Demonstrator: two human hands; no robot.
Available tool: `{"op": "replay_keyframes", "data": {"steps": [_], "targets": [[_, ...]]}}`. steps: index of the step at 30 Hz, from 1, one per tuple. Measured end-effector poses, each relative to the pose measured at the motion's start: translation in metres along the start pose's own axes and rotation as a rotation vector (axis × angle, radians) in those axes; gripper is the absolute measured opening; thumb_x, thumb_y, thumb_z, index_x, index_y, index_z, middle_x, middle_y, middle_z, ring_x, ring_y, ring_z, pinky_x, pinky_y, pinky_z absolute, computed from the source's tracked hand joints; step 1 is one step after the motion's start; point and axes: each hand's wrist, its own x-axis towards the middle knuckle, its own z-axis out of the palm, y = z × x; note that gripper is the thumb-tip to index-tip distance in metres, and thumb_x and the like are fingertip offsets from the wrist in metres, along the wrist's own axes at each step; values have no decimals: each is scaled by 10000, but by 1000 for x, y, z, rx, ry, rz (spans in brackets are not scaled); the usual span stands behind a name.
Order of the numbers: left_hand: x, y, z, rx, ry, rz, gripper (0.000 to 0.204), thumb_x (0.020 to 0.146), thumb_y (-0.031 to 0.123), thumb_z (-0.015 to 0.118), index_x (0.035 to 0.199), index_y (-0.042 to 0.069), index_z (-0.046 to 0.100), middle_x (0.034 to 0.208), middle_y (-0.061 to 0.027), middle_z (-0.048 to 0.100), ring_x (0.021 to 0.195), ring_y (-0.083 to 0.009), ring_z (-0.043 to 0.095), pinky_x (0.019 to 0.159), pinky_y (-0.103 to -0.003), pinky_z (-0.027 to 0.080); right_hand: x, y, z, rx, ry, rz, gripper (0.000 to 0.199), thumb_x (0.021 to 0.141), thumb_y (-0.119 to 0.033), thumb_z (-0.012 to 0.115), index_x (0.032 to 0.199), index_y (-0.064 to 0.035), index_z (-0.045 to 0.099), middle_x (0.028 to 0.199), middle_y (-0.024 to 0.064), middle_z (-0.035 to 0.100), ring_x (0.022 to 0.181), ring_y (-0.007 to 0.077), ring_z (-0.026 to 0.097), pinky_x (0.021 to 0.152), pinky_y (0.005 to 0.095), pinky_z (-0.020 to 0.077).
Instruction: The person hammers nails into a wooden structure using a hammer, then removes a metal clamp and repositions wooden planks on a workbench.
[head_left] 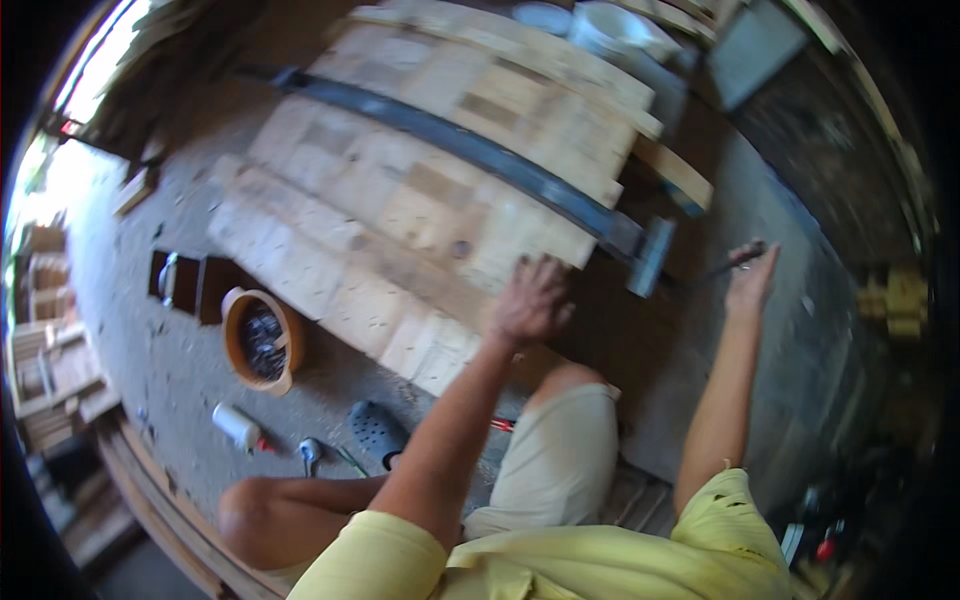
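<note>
A wide panel of pale wooden boards lies before me, its boards set side by side. A long blue-grey bar clamp crosses it, its metal end piece standing past the right edge. My left hand is over the panel's near right corner, fingers spread and holding nothing; blur hides whether it touches the wood. Out to the right, past the clamp's end, my right hand is raised with a dark slim tool across its fingers. The tool's exact kind is too blurred to make out.
An orange-brown bucket with dark small pieces stands left of the panel, beside a dark open box. A white bottle and a clog lie nearer. White buckets stand behind the panel. Stacked wood lines the left.
</note>
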Motion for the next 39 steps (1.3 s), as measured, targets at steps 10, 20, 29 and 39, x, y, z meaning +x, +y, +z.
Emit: {"op": "replay_keyframes", "data": {"steps": [10,20,29,39], "targets": [[19,31,-7,-9,-4,78,411,896,373,580,1218,120,612,1369,-150,463,1366,-322,346,1137,-543,211,-193,-11,-32,-204,-17,-132,418,972,-183,491,1353,-11,482,983,66,613,1043,197,561,962,354,389],[21,34,-9,12,-32,77,414,904,380,565,1204,97,596,1406,-143,449,1385,-318,334,1141,-553,206,-228,60,-110,-233,-41,244,378,917,-230,579,1236,-28,566,1105,72,623,1034,178,572,872,338,430],[22,33,-10,70,-65,64,435,892,351,588,1268,132,584,1389,-135,442,1364,-307,345,1151,-527,202,-203,22,-71,-217,-73,497,241,944,-285,605,824,-78,577,667,11,546,652,141,553,680,292,440],[23,25,-13,76,-71,50,454,886,343,597,1284,127,572,1397,-141,442,1380,-310,333,1154,-529,201,-184,115,-127,-1428,-435,302,432,1006,-409,481,859,-6,535,697,107,644,655,195,636,638,349,496]]}}
